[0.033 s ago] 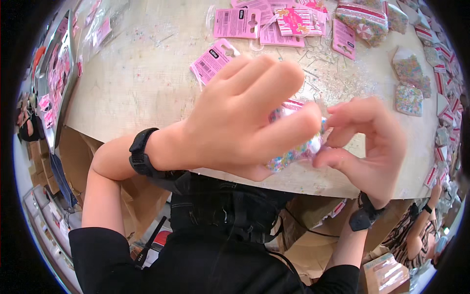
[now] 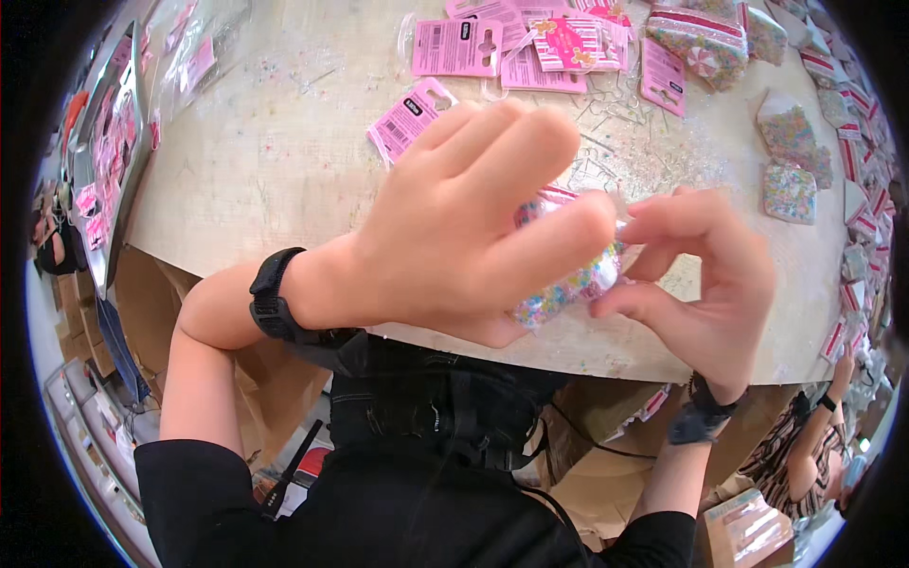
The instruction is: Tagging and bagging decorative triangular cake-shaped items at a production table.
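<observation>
A small clear bag of multicoloured beads [image 2: 579,284], with a pink and white striped top, is held just above the near part of the table. My left hand [image 2: 464,222] grips it from the left, and its back and index finger hide much of the bag. My right hand [image 2: 715,270] has its curled fingers and thumb at the bag's right edge; the exact contact of the fingertips is partly hidden. Beyond my left hand lies a pink header card [image 2: 412,118] with a hanging slot.
Several pink cards [image 2: 456,47] lie at the far side beside loose metal pins [image 2: 615,118] and glitter. Filled bead bags [image 2: 701,43] sit far right, with a bead packet [image 2: 791,192] nearer. A metal tray [image 2: 114,161] of pink pieces stands left. Another person [image 2: 800,445] is at lower right.
My right hand has shifted slightly left, toward the bag. The bag and my left hand have moved only a little.
</observation>
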Motion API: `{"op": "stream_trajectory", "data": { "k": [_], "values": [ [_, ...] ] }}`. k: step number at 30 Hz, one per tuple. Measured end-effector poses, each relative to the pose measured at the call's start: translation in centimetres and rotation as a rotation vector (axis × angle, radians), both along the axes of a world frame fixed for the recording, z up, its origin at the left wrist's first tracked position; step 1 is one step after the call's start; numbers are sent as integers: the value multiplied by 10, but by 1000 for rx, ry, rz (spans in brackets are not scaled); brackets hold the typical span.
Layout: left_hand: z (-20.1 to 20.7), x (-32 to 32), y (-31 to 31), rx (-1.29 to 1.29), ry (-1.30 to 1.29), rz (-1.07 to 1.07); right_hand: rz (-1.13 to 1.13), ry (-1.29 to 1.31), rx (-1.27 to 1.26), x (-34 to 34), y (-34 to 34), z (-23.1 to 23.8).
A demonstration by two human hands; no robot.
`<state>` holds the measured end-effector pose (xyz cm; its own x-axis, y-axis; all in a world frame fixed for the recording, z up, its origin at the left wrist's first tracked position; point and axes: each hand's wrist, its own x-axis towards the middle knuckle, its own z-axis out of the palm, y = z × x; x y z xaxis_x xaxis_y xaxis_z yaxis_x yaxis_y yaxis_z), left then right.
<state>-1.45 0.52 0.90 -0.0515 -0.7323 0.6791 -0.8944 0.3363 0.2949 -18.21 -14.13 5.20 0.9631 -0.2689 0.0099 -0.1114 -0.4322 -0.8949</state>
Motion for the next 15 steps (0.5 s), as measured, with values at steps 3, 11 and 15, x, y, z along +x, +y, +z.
{"op": "stream_trajectory", "data": {
  "k": [3,11,15],
  "values": [
    [5,2,1,47,71,-42,-4,62,-32,3,5,3],
    [3,3,0,30,74,-42,284,-213,80,7,-30,-19],
    [15,6,10,136,74,-24,186,-265,-234,18,-17,-14]
  ]
}}
